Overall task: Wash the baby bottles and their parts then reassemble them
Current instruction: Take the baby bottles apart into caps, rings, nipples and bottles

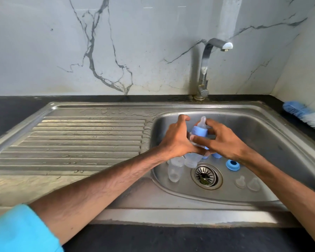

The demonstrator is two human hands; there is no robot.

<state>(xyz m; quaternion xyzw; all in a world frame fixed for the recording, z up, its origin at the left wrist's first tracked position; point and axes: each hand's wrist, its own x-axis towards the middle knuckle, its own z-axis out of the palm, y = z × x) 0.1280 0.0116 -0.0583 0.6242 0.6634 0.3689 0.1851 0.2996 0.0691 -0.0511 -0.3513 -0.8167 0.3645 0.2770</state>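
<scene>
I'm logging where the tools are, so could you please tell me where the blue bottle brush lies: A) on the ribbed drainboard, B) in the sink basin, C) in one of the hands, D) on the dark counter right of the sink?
D: the blue bottle brush lies on the dark counter right of the sink, while the left hand and right hand hold only a bottle.

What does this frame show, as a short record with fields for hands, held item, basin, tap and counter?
hands: left hand and right hand both hold the assembled bottle over the sink
held item: clear body, blue collar, nipple fitted
basin: clear bottle bodies, blue ring, two loose nipples, blue parts partly hidden behind the right hand
tap: no water running
counter: blue brush right of the sink
</scene>
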